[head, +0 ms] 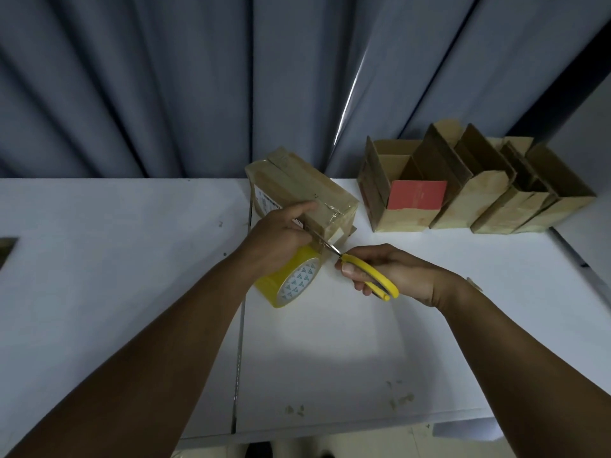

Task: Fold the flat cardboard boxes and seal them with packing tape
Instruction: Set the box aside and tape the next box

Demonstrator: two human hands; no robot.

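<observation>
Scissors (372,276) gripped in right hand (405,276) (fingers curled); left hand (281,233) grips tape roll (294,280).

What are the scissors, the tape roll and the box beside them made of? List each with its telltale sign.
Scissors: glossy yellow handles, likely plastic; thin grey blades that glint, likely steel.
Tape roll: shiny yellow-tinted film, probably plastic, on a white printed core, maybe card.
Box: matte brown cardboard, with glossy wrinkled clear tape over its seam.
</observation>
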